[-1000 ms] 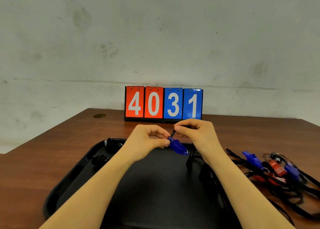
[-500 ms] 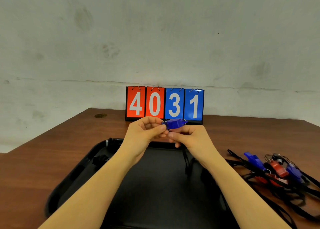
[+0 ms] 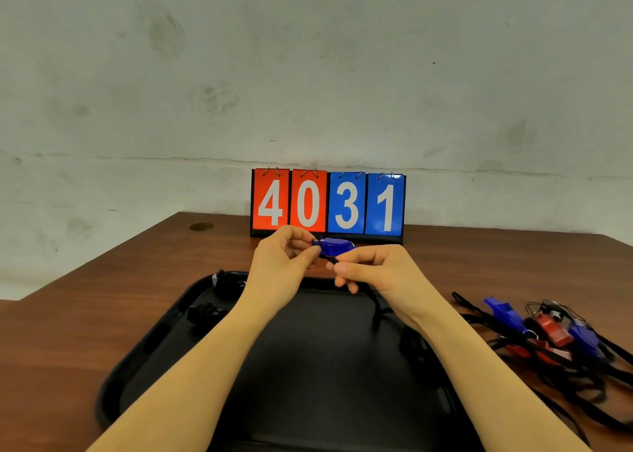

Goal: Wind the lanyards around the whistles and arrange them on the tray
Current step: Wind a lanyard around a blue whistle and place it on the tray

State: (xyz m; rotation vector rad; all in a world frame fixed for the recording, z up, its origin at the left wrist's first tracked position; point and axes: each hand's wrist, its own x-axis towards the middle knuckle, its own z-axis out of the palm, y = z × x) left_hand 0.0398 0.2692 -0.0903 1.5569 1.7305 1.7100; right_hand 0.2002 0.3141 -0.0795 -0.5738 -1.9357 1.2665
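Observation:
A blue whistle (image 3: 334, 246) is held level above the far edge of the black tray (image 3: 144, 355). My left hand (image 3: 282, 263) pinches its left end. Just below and right of the whistle, my right hand (image 3: 371, 270) grips the black lanyard (image 3: 376, 309), which hangs down from that hand onto the tray. Two wound black whistles (image 3: 205, 313) lie in the tray's far left corner. A tangle of blue and red whistles (image 3: 555, 331) with black lanyards lies on the table to the right of the tray.
A flip scoreboard (image 3: 328, 205) reading 4031 stands at the back of the brown wooden table (image 3: 68, 321), against a pale wall. A small round mark (image 3: 201, 226) sits near the table's far left corner.
The whistle has risen from pointing down over the tray to lying level in front of the scoreboard. My right hand has dropped from above the whistle to below it, holding the lanyard.

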